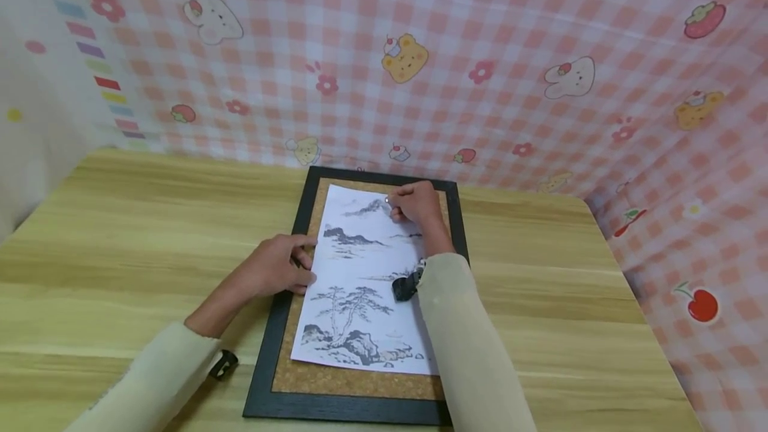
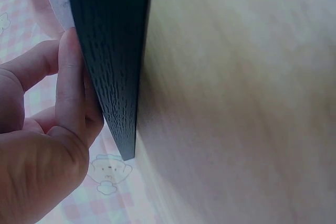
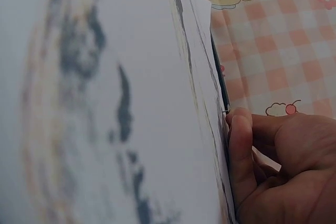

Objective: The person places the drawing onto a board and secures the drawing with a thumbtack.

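Note:
A sheet of white paper [image 1: 360, 272] printed with an ink landscape of mountains and pine trees lies on a corkboard [image 1: 360, 384] with a black frame [image 1: 348, 408]. My right hand [image 1: 417, 205] pinches a small pin [image 3: 226, 111] between thumb and index finger at the upper part of the sheet. Only the tiny shiny end of that pin shows. At the sheet's left edge, my left hand [image 1: 279, 265] rests with fingers spread, its index fingertip and thumb touching the paper. The right forearm covers part of the paper's right side.
The corkboard lies on a wooden table [image 1: 540, 252]. Behind it hangs a pink checked cloth [image 1: 360, 85] with cartoon prints, which also lines the right side. Black wrist cameras sit at the left cuff [image 1: 201, 339] and the right cuff [image 1: 444, 269].

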Motion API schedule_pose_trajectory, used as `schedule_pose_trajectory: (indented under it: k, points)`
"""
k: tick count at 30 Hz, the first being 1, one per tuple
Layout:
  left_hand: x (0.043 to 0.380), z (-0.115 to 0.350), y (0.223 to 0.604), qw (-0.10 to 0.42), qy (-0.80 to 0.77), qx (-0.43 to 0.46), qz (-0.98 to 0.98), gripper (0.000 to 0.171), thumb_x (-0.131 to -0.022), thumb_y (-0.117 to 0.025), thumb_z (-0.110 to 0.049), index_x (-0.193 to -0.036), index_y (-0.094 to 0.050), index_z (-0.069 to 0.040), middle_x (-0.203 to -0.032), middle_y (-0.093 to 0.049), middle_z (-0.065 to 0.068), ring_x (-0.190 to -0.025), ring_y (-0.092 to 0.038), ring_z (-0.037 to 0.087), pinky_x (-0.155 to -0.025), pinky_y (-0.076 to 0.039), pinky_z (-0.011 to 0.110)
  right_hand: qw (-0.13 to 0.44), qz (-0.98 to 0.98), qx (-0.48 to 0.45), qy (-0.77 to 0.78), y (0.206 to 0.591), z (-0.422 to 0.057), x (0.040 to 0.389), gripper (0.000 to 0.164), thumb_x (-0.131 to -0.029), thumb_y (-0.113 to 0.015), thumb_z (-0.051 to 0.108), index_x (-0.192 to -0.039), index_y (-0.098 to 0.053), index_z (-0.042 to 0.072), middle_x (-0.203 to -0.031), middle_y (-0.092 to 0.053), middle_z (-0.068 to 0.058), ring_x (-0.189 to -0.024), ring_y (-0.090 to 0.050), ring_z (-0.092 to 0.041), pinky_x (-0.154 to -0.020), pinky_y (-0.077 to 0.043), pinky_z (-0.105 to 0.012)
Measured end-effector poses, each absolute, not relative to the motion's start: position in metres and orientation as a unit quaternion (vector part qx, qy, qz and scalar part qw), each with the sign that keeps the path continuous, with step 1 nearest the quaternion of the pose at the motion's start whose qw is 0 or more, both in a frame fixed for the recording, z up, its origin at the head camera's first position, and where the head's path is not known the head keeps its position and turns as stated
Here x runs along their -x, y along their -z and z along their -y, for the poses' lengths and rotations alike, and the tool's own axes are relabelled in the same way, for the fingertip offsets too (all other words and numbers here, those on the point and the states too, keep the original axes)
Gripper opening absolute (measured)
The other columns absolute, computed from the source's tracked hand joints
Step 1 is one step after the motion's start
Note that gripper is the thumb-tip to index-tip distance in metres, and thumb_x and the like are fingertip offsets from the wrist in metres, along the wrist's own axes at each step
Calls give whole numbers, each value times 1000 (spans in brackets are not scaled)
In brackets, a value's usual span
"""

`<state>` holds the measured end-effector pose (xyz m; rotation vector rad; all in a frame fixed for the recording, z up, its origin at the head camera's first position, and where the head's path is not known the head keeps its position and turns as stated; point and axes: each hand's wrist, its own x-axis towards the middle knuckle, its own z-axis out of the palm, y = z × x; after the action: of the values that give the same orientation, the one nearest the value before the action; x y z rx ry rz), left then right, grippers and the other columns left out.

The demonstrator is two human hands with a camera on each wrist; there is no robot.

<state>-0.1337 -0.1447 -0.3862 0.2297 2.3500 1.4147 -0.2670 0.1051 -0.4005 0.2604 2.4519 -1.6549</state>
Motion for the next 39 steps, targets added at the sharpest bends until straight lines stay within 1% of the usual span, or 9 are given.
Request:
schedule_pose_trajectory:
  k: [16, 23, 39]
  points:
    - [135, 145, 387, 190, -499, -81, -841, 64, -87, -69, 9, -145, -42, 15, -97, -63, 16, -71, -71, 20, -66, -63, 33, 81, -834, -95, 538, 401, -105, 268, 12, -95, -72, 10, -93, -77, 0, -69, -66, -9, -55, -60, -14, -53, -52, -25]
    - [135, 144, 386, 190, -496, -76, -844, 65, -87, -69, 9, -146, -42, 15, -97, -63, 17, -71, -71, 20, -66, -63, 33, 86, -827, -94, 547, 398, -105, 267, 12, -96, -71, 10, -96, -77, -1, -71, -67, -9, -56, -61, -13, -53, -53, -24]
    - [136, 144, 387, 194, -493, -74, -845, 65, -88, -69, 9, -146, -42, 15, -98, -63, 16, -71, -71, 20, -66, -63, 33, 76, -840, -91, 529, 401, -104, 268, 12, -96, -71, 10, -95, -77, 0, -70, -67, -9, -55, -61, -14, -52, -53, -24]
